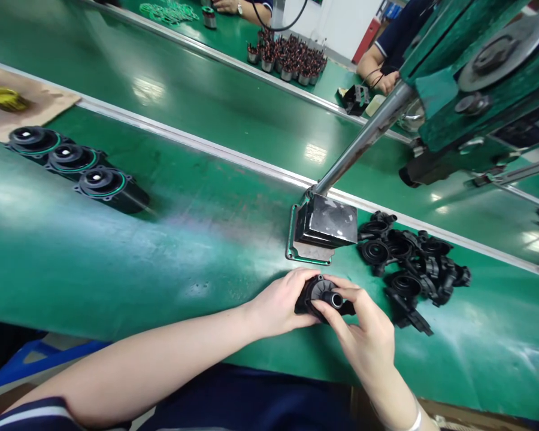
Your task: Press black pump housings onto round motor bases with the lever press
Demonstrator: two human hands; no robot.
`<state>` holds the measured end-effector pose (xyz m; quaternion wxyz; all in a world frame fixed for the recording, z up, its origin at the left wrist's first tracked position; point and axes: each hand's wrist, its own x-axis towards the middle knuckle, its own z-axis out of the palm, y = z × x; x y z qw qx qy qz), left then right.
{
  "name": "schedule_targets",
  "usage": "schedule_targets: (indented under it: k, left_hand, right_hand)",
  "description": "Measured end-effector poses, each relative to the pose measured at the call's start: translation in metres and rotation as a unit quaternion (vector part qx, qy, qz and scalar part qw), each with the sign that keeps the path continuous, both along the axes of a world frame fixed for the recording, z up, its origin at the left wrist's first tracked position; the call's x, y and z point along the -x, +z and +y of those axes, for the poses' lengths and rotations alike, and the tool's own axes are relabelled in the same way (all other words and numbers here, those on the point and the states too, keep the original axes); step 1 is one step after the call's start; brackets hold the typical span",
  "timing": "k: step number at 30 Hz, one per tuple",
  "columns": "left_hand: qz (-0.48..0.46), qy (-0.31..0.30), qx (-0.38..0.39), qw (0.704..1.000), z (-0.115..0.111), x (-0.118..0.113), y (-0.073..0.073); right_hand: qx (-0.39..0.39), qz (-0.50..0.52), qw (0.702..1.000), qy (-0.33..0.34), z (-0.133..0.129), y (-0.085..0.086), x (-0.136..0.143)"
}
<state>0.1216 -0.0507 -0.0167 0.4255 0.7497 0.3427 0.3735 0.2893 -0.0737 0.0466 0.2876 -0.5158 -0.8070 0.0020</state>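
my left hand (pixel 281 305) and right hand (pixel 365 323) grasp a housing (pixel 318 291), left of the parts (pixel 405 286), nearer than the block (pixel 332 218).

Held part (pixel 321 289) in left hand (pixel 278 304) and right hand (pixel 369 329): black plastic, low sheen
Loose parts (pixel 429 269) right of the right hand: matt plastic
Block (pixel 332 218) beyond both hands: scuffed dark metal, glossy top
Column (pixel 363 139): smooth metal, brownish patches
Counter (pixel 197 263): smooth, glossy green

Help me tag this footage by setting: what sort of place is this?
Probably a factory assembly workshop: a green press-like machine stands on a post, black molded parts lie piled beside it, and copper-toned wound parts are grouped further off.
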Motion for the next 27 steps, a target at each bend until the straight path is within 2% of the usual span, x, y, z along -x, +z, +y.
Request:
schedule_targets:
  k: [15,21,24,26,27]
  left_hand:
    - [0.008,-0.002,0.007,1.0,0.0,0.0,0.0]
    - [0.006,-0.034,-0.055,0.998,-0.001,0.0,-0.006]
    - [-0.002,-0.026,-0.065,0.998,-0.003,-0.004,-0.009]
    - [0.005,-0.009,-0.063,0.998,-0.004,-0.004,-0.002]
    - [0.012,0.002,-0.064,0.998,-0.004,-0.003,0.005]
  right_hand:
    - [0.006,0.005,1.0,-0.008,-0.001,-0.001,0.0]
    - [0.01,0.013,1.0,-0.013,-0.003,-0.01,0.001]
    - [0.009,0.029,0.999,-0.018,-0.007,-0.016,0.002]
    - [0.02,0.024,0.999,-0.011,-0.005,-0.012,-0.003]
    - [0.035,0.02,0.999,0.003,-0.002,-0.003,-0.008]
